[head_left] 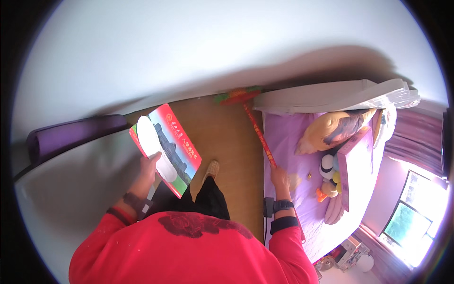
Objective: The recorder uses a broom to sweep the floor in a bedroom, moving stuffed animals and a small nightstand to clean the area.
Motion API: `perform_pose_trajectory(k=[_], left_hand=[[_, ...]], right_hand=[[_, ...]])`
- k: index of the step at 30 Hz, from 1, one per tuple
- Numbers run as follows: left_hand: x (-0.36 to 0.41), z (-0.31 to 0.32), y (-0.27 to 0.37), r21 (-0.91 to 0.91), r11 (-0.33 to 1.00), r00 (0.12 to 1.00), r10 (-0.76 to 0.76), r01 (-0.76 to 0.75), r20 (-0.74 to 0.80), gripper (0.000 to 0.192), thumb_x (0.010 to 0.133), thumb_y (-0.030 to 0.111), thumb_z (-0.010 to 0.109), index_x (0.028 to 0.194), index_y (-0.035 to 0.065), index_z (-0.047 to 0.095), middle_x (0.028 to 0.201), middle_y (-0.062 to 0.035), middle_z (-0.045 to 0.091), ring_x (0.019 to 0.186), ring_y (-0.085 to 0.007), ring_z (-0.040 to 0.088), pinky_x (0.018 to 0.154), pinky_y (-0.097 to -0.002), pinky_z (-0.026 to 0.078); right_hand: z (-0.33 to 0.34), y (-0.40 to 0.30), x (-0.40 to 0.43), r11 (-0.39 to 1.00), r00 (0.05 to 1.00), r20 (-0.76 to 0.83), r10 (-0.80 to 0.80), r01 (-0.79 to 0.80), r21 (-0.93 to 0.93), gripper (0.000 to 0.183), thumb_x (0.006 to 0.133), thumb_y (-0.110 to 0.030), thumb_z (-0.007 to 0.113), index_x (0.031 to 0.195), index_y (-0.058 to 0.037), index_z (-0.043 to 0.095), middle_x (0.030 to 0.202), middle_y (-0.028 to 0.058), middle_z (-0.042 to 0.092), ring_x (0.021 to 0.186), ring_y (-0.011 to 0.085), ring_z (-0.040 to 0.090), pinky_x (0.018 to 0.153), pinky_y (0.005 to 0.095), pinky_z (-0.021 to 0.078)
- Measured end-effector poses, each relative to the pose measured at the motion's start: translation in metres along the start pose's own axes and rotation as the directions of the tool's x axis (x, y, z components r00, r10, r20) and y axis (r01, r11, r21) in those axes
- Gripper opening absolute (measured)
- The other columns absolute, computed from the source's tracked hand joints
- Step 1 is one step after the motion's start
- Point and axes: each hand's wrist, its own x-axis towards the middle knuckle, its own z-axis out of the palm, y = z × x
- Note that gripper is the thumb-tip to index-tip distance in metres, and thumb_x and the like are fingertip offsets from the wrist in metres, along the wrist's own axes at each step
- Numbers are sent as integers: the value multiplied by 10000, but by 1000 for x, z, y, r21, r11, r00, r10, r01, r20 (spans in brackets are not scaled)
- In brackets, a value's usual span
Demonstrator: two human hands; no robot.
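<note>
My left hand (150, 168) grips a red printed folder or booklet (184, 152) with a picture of buildings and some writing, together with a white insole-shaped piece (148, 136) lying on its face under my thumb. My right hand (280, 176) is closed around the red handle (260, 136) of a broom. The broom's head (239, 96), with red and green bristles, rests at the floor's far edge by the wall, left of the bed's headboard. The handle slants down past my right wrist over the bed's edge.
A bed with a purple sheet (283, 142) stands to the right, bearing a yellow pillow (319, 129), plush toys (328, 167) and a large pink box (358, 163). A rolled purple mat (78, 135) lies at left behind a pale grey surface (81, 177). Brown floor (227, 142) runs between.
</note>
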Motion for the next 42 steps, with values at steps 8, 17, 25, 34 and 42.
perform_pose_trajectory(k=[8, 17, 25, 34, 42], left_hand=[[9, 3, 6, -11, 1000, 999, -24, 24, 35, 279, 678, 83, 608, 900, -65, 527, 818, -95, 559, 725, -155, 540, 637, -269, 415], [18, 9, 17, -25, 999, 999, -23, 25, 46, 290, 683, 90, 608, 909, -68, 519, 835, -85, 555, 738, -148, 535, 656, -266, 411], [38, 12, -15, -5, 1000, 999, -6, 7, 41, 281, 680, 79, 601, 911, -62, 526, 840, -86, 561, 746, -150, 538, 661, -270, 411], [70, 14, -74, -141, 990, 998, 35, -28, 49, 268, 669, 84, 611, 882, -62, 539, 812, -79, 566, 724, -152, 539, 649, -274, 412], [83, -2, -85, -75, 997, 1000, 2, -4, -31, 244, 671, 89, 612, 862, -47, 545, 803, -73, 564, 720, -149, 538, 650, -265, 405]], right_hand=[[11, -12, 20, 999, 999, 47, -3, 5, -36, 503, 791, -441, 301, 1003, -38, 514, 1006, 203, 510, 954, 341, 480, 812, 404, 373], [7, 7, 16, 1000, 1000, 24, -3, 2, 17, 542, 784, -460, 293, 991, -16, 525, 983, 231, 509, 963, 352, 469, 821, 402, 365], [31, 5, 50, 997, 997, -14, -71, 71, 36, 588, 802, -468, 253, 896, 31, 548, 892, 268, 517, 914, 385, 472, 782, 431, 369], [86, 26, 62, 979, 979, -81, -189, 195, 62, 609, 800, -489, 215, 881, 10, 555, 875, 263, 523, 895, 390, 480, 785, 433, 365], [154, -26, 24, 987, 963, 229, -143, 122, 104, 593, 791, -507, 231, 994, -31, 521, 960, 247, 508, 971, 363, 452, 841, 420, 341]])
